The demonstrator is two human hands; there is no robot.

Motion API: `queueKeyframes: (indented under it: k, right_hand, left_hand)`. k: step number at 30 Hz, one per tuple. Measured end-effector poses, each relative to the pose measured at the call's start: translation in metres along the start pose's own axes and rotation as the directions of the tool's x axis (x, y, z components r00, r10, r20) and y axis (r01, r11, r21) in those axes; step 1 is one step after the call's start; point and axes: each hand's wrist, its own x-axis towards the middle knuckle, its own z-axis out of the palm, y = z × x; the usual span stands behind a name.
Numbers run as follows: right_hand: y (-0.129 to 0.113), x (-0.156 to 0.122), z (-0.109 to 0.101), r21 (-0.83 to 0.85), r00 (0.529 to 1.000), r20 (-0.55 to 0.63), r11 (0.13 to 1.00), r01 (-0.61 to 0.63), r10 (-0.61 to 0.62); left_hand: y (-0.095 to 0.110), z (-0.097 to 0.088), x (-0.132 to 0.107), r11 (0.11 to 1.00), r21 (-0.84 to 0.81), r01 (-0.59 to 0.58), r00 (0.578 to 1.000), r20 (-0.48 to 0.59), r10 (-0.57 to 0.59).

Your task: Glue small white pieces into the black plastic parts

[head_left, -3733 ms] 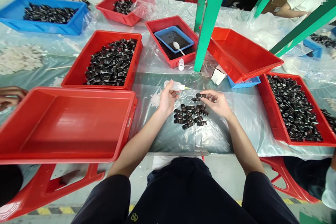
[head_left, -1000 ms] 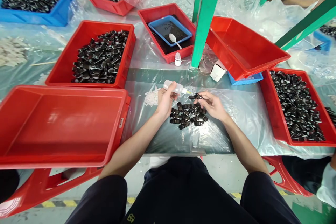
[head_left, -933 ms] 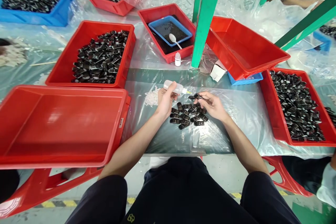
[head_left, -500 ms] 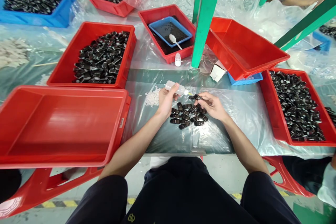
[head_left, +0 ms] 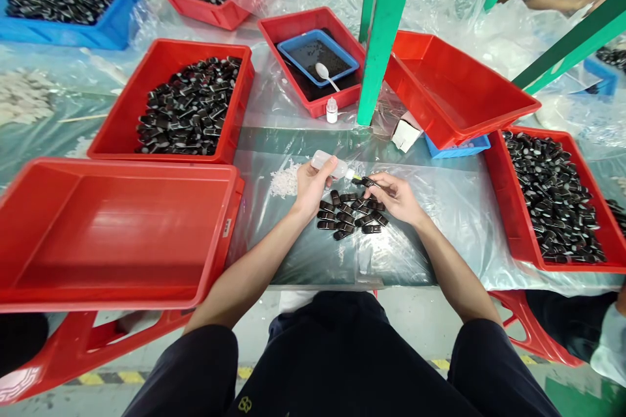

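Observation:
My left hand (head_left: 309,187) grips a small clear squeeze bottle (head_left: 330,163) with a yellow nozzle, tilted toward the right. The nozzle tip touches a small black part (head_left: 368,181) pinched in the fingers of my right hand (head_left: 397,197). Below and between both hands lies a loose pile of several black parts (head_left: 349,215) on the plastic-covered table. A little heap of white bits (head_left: 283,180) sits just left of my left hand.
An empty red bin (head_left: 117,234) stands at my near left; a red bin of black parts (head_left: 188,107) behind it, another (head_left: 552,199) at right. A green post (head_left: 384,32), a tilted empty red bin (head_left: 454,94), a small dropper bottle (head_left: 332,110) and a tray with a spoon (head_left: 317,58) stand beyond.
The view has dipped and shifted slightly. My left hand has brought the bottle's nozzle right, onto the part in my right hand. The pile has stayed put.

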Motion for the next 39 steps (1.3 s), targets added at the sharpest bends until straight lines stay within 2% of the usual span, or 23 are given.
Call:
queueKeyframes:
  k: [16, 32, 39]
  right_hand:
    - [-0.0005, -0.0008, -0.0012, 0.007, 1.0, 0.001, 1.0, -0.007, 0.007]
    - [0.001, -0.0009, -0.0013, 0.007, 1.0, 0.023, 1.0, -0.019, 0.019]
    - [0.0072, 0.002, 0.0008, 0.052, 0.998, -0.062, 0.999, 0.005, -0.002]
  left_hand:
    - [0.0051, 0.0034, -0.0021, 0.999, -0.014, -0.031, 0.999, -0.019, 0.031]
    - [0.0043, 0.004, -0.0022, 0.999, -0.047, 0.021, 0.999, -0.039, -0.023]
    - [0.0, 0.0019, 0.0016, 0.998, -0.054, 0.042, 0.998, -0.035, -0.044]
